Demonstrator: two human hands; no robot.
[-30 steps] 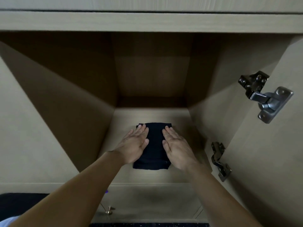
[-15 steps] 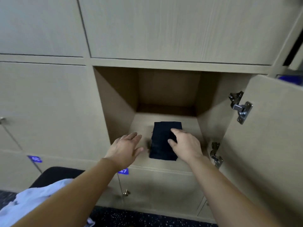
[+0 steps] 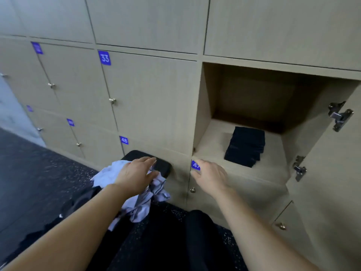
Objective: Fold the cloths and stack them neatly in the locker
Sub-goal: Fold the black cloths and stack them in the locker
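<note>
Step in hand, by my read: fetch the next cloth. L hand [image 3: 136, 176] is palm down on the light cloth [image 3: 140, 206], fingers fairly straight, thumb out to the side. No pinch or curl round the fabric that I can see, so it touches but doesn't grip. R hand [image 3: 212, 177] hangs in the air w/ relaxed fingers, holding nothing, just in front of label 47 [image 3: 195, 165] under the locker's front lip.

Where things are: light cloth lies crumpled on the black desk [image 3: 164, 165], left of the open locker [image 3: 213, 145] and lower than its floor. Part of it droops off the near edge toward the person. Its long axis runs far-left to near-right, approx. in line w/ the L forearm. Black stack [image 3: 245, 146] sits folded on the locker floor, right of centre, long side front to back, well apart from both hands.

Key relation: cloth is directly under L hand, and left of R hand w/ a gap between. So L is nearer and prob. closes first. R would need to cross left to take the drooping end. Once folded, the cloth goes up and right onto the stack.

Risk: bunched fabric may snag on the desk edge. Door [image 3: 332, 192] stands open at right, out of that path.
</note>
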